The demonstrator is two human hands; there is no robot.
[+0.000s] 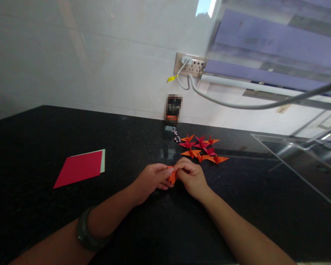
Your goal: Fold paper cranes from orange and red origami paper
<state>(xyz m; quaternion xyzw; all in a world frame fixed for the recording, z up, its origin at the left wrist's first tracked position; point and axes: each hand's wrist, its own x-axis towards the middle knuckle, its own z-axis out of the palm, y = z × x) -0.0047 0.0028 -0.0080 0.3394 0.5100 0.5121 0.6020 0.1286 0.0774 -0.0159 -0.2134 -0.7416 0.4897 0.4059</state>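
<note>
Over the black stone countertop [154, 235], the left hand [151, 182] and right hand [192, 177] pinch a folded orange paper piece [172, 176], its visible lower end toward the person, long axis partly hidden. Markings on the black-and-orange object [173, 108] behind are blurred; countertop stretches left to a flat red paper sheet [79, 167], red and orange paper cranes [201, 145] lying beyond the right hand.

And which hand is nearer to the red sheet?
Left. The left hand is to the right of the red sheet, apart from it; the right hand is farther right, beyond the left one.
</note>
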